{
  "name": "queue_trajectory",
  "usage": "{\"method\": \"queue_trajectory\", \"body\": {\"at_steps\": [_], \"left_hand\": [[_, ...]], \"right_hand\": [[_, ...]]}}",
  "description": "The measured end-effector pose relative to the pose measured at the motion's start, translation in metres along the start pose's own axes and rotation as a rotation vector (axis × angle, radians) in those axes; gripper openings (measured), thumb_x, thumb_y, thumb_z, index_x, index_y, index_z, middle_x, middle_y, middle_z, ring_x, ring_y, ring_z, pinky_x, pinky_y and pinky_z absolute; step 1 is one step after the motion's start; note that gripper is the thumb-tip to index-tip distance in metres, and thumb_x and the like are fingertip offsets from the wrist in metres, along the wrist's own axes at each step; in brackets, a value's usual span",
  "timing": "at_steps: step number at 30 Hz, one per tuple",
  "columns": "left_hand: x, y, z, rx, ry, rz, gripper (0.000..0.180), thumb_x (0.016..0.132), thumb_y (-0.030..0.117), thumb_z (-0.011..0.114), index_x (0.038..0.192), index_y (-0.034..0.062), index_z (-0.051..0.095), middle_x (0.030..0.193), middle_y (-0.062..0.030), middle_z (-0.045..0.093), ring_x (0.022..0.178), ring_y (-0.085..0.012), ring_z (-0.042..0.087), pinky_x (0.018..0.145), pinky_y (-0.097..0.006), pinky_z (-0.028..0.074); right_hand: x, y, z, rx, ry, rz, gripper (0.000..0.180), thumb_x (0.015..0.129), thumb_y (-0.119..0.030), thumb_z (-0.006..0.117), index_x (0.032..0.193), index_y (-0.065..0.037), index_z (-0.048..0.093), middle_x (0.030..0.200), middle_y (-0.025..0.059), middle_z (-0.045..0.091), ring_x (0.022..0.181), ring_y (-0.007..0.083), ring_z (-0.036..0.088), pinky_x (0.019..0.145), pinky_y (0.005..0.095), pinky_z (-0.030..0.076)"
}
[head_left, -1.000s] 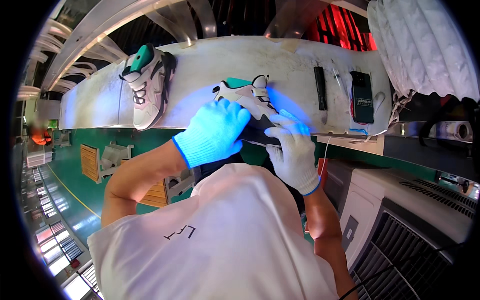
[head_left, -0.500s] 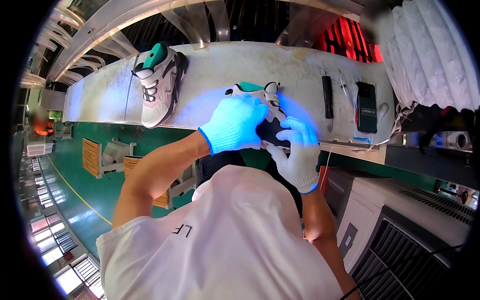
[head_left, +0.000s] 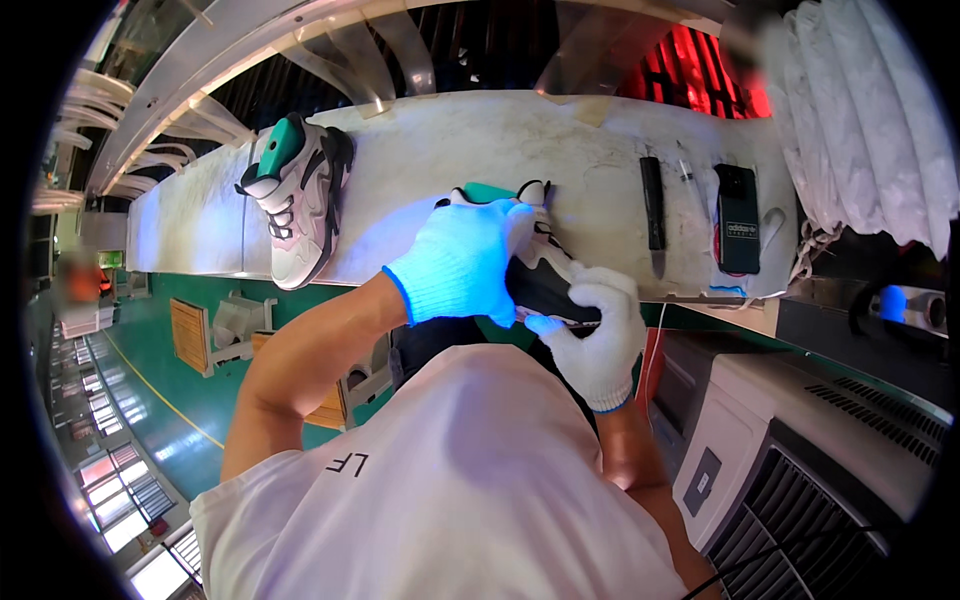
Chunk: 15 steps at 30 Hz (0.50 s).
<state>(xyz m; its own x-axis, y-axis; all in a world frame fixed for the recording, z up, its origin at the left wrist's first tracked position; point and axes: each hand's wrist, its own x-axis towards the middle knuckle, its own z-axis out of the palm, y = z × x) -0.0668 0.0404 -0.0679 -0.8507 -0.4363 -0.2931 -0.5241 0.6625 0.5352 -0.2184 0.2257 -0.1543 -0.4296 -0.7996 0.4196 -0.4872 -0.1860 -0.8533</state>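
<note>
Both my hands wear white knit gloves and hold one sneaker [head_left: 545, 280] at the near edge of the bench. My left hand [head_left: 462, 258], lit blue, is closed over the shoe's left side and middle, hiding much of it. At the toe end, my right hand [head_left: 598, 330] pinches the dark front part between thumb and fingers. A green shoe last [head_left: 490, 192] shows in the shoe's opening, which points away from me. Farther left on the bench rests a second sneaker [head_left: 298, 205], white and pink with dark trim, also with a green last in it.
On the right of the bench [head_left: 420, 140] lie a black-handled knife [head_left: 653, 215], a thin pen-like tool [head_left: 688, 165] and a dark phone [head_left: 737, 220]. A white ribbed duct [head_left: 860, 120] hangs at the right. A grey machine [head_left: 760, 400] stands beside me. Wooden-topped carts [head_left: 190, 335] are at the left.
My right hand has shifted slightly down and curled closer around the toe. The held shoe's dark front part shows more. The whole view has shifted slightly.
</note>
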Motion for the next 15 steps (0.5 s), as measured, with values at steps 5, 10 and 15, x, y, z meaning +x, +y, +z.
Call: {"method": "queue_trajectory", "body": {"at_steps": [5, 10, 15], "left_hand": [[-0.003, -0.003, -0.003, 0.017, 0.019, 0.023, 0.107, 0.065, 0.047, 0.102, 0.156, 0.0125, 0.058, 0.129, -0.0193, 0.072, 0.115, -0.0445, 0.072, 0.103, -0.051, 0.055], [-0.002, 0.005, -0.002, 0.176, -0.021, 0.042, 0.107, 0.067, 0.048, 0.101, 0.159, 0.0126, 0.061, 0.132, -0.0187, 0.072, 0.118, -0.0408, 0.073, 0.105, -0.05, 0.055], [0.0, -0.008, 0.006, 0.075, -0.024, 0.053, 0.102, 0.064, 0.046, 0.098, 0.156, 0.0142, 0.066, 0.135, -0.0132, 0.072, 0.117, -0.0348, 0.072, 0.102, -0.049, 0.052]], "right_hand": [[0.028, -0.004, -0.028, -0.039, -0.271, 0.027, 0.079, 0.073, -0.02, 0.102, 0.141, -0.005, 0.066, 0.134, 0.0189, 0.074, 0.124, 0.041, 0.074, 0.103, 0.0471, 0.06], [0.064, -0.013, -0.029, -0.152, -0.583, 0.429, 0.078, 0.084, -0.029, 0.091, 0.149, 0.006, 0.063, 0.139, 0.0264, 0.075, 0.13, 0.0372, 0.074, 0.109, 0.0451, 0.057], [0.055, 0.016, -0.02, -0.101, -0.616, 0.481, 0.09, 0.086, -0.033, 0.087, 0.162, 0.002, 0.054, 0.134, 0.0303, 0.076, 0.127, 0.0406, 0.075, 0.106, 0.0464, 0.059]]}}
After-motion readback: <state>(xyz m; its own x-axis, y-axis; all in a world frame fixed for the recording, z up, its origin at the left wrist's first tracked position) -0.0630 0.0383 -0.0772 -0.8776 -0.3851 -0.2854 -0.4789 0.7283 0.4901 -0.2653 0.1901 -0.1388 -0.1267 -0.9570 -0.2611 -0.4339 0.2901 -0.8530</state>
